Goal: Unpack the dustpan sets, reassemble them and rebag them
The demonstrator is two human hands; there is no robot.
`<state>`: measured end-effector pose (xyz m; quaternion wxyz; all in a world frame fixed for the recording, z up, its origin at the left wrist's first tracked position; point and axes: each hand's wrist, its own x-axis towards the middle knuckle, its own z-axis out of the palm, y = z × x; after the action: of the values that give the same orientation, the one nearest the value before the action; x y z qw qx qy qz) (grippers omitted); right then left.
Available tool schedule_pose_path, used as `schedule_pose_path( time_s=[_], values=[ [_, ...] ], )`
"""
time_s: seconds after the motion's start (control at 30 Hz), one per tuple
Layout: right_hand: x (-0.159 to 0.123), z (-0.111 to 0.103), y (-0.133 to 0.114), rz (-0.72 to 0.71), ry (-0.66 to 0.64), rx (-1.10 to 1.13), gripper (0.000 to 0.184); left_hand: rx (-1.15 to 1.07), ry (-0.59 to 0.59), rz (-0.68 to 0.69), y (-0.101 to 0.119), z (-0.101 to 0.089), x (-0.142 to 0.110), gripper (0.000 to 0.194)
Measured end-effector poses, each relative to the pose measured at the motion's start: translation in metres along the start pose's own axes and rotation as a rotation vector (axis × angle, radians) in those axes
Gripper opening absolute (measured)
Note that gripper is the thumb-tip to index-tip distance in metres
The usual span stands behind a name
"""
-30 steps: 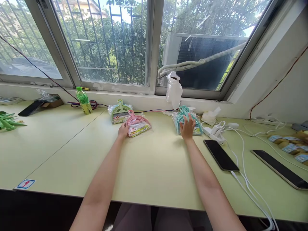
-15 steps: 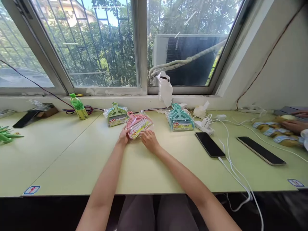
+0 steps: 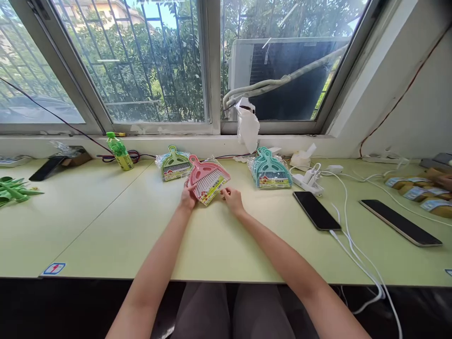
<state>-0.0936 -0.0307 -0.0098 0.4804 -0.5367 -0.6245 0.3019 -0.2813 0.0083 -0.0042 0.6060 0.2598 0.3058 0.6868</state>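
Left hand [image 3: 188, 197] grasping pink dustpan-and-brush sets [image 3: 208, 181]; right hand [image 3: 233, 199] beside their lower right edge, above the tabletop [image 3: 226, 245].

arrow sticker [image 3: 54, 268] on table [image 3: 113, 245], packet labels [image 3: 213, 189] unreadable

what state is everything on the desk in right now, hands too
left hand: gripping pink dustpan set
right hand: fingers curled, beside the set
pink dustpan set: held, tilted
teal dustpan sets: bagged, stacked
bottle: capped, leaning
near phone: screen dark
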Motion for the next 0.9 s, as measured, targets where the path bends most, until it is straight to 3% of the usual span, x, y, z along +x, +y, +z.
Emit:
schedule_pose_path(
  time_s=[0.17,0.27,0.5,0.6,0.77,0.9],
  values=[
    [0.01,-0.004,0.007,0.13,-0.076,0.295,0.032,-0.032,-0.057,-0.088,0.006,-0.003,0.003,0.041],
    [0.011,-0.005,0.007,0.126,-0.109,0.336,0.035,-0.016,-0.038,-0.131,0.007,-0.003,0.003,0.041],
    [0.01,-0.003,0.004,0.132,-0.228,0.407,0.033,0.012,0.019,-0.092,0.009,-0.001,-0.001,0.046],
    [0.01,-0.002,0.004,0.143,-0.181,0.467,0.04,0.087,-0.029,-0.096,0.012,0.001,-0.005,0.05],
    [0.012,-0.003,0.008,0.189,-0.012,0.54,0.044,0.198,-0.148,-0.082,0.01,0.007,-0.009,0.039],
    [0.013,-0.004,0.009,0.196,-0.003,0.556,0.039,0.182,-0.119,-0.012,0.007,0.005,-0.002,0.037]
  ],
)
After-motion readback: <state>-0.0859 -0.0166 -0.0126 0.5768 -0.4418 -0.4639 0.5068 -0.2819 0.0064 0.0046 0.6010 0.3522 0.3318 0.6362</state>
